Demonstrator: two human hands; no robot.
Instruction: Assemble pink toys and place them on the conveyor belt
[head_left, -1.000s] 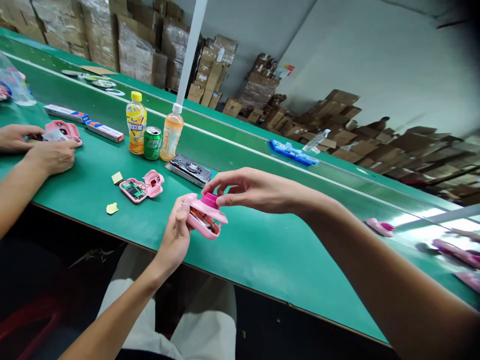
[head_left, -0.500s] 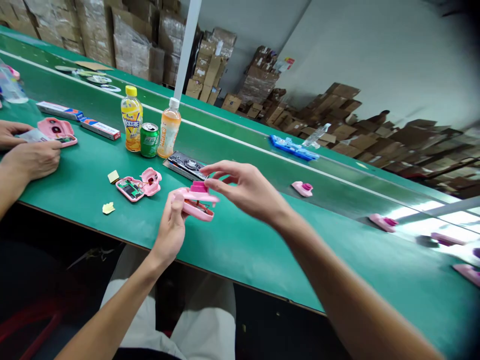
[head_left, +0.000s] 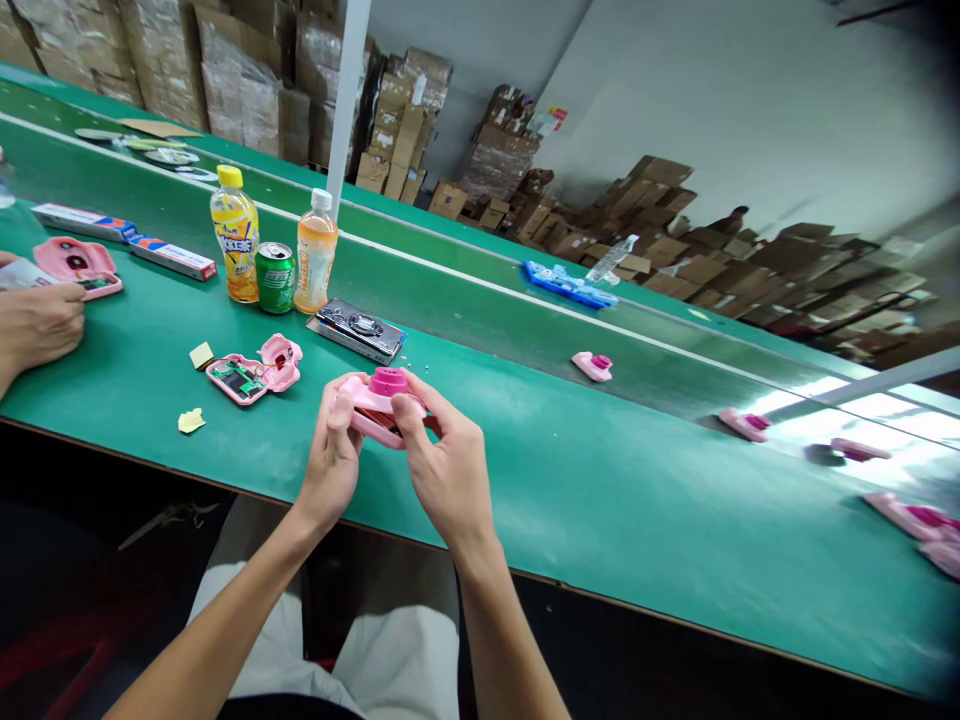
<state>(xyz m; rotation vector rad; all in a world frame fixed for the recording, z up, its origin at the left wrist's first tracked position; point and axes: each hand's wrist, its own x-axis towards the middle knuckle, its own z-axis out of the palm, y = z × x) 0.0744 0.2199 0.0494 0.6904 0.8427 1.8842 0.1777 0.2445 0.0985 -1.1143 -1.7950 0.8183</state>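
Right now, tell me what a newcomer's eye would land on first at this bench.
The pink plastic camera-shaped toy, gripped between the left hand and right hand, stands out first at the front of the green workbench. To its left lies an opened pink shell showing a green circuit board. Behind that stand a yellow-capped drink bottle, a green can and an orange drink bottle.

**My bench at eleven o'clock**

On my green workbench, an opened pink toy camera shows its circuit board at ten o'clock, between two yellow scraps. A yellow-capped bottle, green can and orange-drink bottle stand at eleven; a black gadget lies just before them.
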